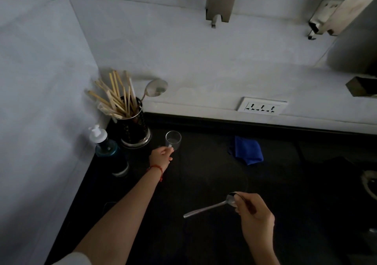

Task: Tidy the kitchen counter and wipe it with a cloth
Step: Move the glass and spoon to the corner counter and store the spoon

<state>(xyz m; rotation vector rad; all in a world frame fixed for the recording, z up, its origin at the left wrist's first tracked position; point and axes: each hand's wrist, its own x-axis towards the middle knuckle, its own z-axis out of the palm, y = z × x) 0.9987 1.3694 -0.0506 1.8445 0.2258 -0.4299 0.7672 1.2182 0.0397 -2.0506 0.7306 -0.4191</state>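
On the black counter (204,234) a small clear glass (173,140) stands upright near the back left. My left hand (161,157) reaches out to it, its fingertips touching the glass's lower side. My right hand (255,215) grips a metal spoon (206,208) by the bowl end, with the handle pointing left just above the counter. A crumpled blue cloth (247,150) lies on the counter near the back wall, apart from both hands.
A metal utensil holder (134,130) with several chopsticks and a ladle fills the back left corner. A pump bottle (104,142) and a dark jar (121,165) stand by the left wall. A wall socket (262,106) sits above the counter. Something round shows at the right edge (370,183).
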